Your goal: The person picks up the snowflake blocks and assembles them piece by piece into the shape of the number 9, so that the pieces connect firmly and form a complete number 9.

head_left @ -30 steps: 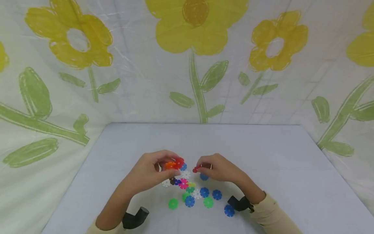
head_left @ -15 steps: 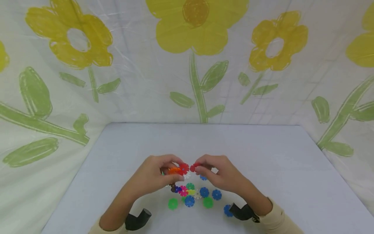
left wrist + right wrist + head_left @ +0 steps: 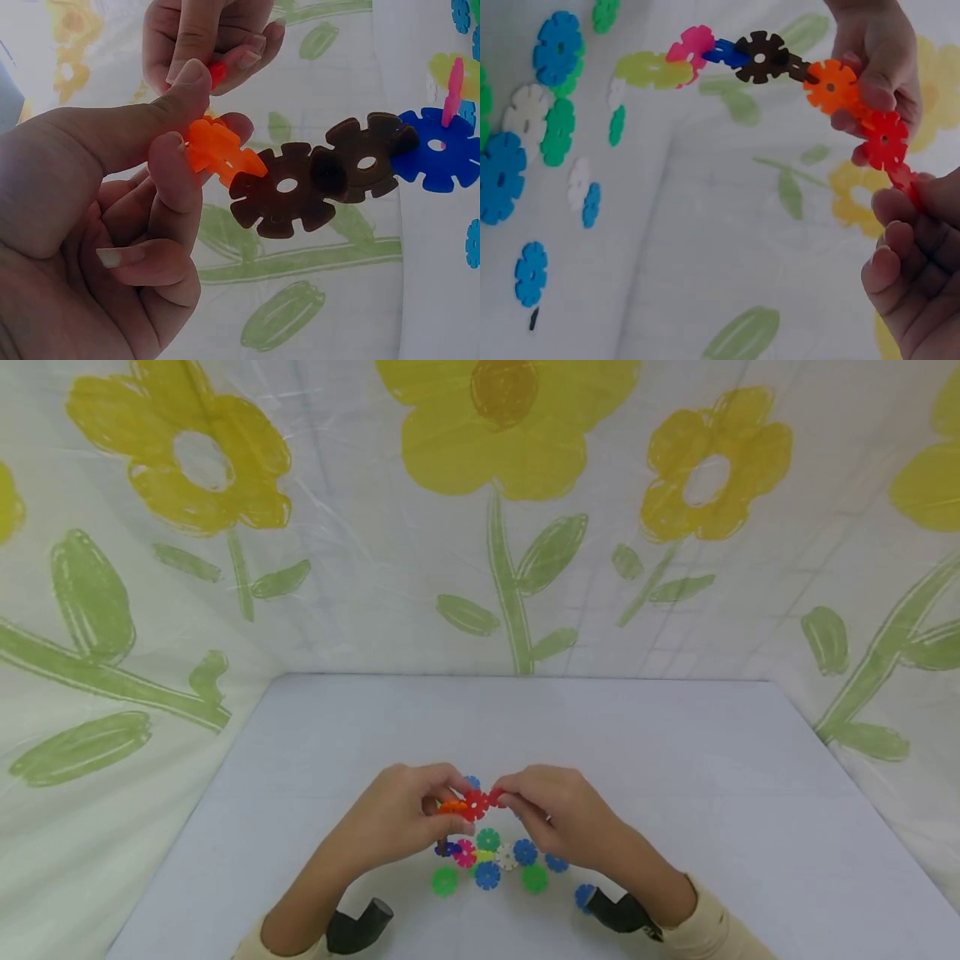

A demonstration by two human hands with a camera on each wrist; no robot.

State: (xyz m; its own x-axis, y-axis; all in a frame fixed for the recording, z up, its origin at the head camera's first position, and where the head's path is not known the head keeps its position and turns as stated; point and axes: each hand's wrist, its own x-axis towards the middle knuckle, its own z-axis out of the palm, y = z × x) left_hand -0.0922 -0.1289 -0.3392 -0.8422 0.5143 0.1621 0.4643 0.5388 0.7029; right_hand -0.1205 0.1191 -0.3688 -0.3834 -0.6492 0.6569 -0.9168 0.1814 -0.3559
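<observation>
In the head view, my left hand and right hand meet close together above the table. Thumb and fingers of the left pinch a chain of interlocking notched discs near its orange discs and red disc. From there the chain runs through brown discs, a blue disc and a pink disc to a yellow disc at its far end. My right thumb and fingertips pinch another red disc, its edge right at the chain's red one; part of it is hidden by the fingers.
Loose discs lie on the white table below and in front of the hands: blue, bright green, darker green and white. Behind the table hangs a white cloth painted with flowers.
The right hand has brought its red disc left to the chain's red disc. The left hand has shifted slightly right and nearer the body, the chain moving with it.
</observation>
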